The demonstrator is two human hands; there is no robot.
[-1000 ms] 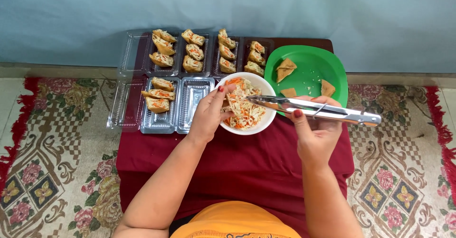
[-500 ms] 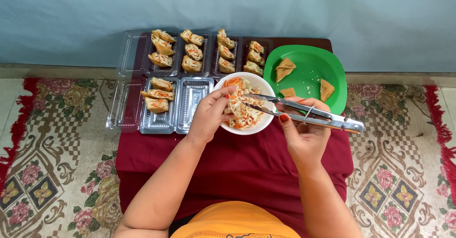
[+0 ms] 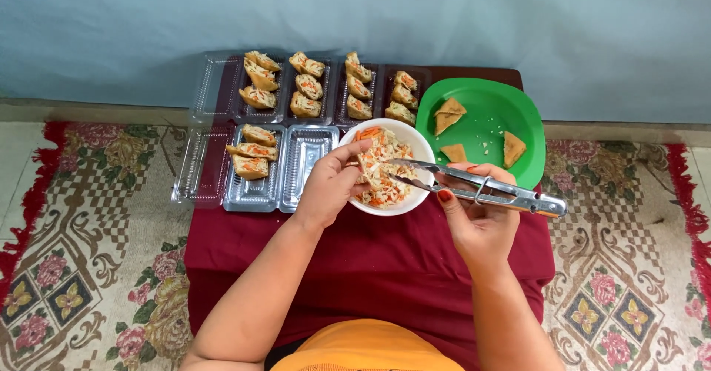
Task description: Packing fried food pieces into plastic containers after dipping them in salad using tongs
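Head view, the only one I have. My left hand (image 3: 331, 184) grips the near-left rim of a white bowl (image 3: 415, 146) of shredded vegetable filling (image 3: 381, 165), fingers curled over the edge and closed on it. The bowl sits on the maroon-covered table (image 3: 355, 256), about mid-width and toward the far edge. My right hand (image 3: 480, 219) is closed around the handles of metal tongs (image 3: 474, 187), thumb and fingers pinching them; the tong tips lie close together inside the bowl, in the filling. Whether they hold any filling I cannot tell.

Just right of the bowl, at the far-right corner of the table, stands a green plate (image 3: 481, 112) bearing three triangular fried tofu pieces (image 3: 447, 113). Along the far edge runs a row of clear plastic trays (image 3: 324, 67) holding stuffed tofu pieces (image 3: 306, 84). Nearer, left of the bowl and overhanging the table's left edge, a second tray (image 3: 304, 165) holds three stuffed pieces (image 3: 252, 151) in one compartment. The table stands on a patterned carpet (image 3: 81, 267).
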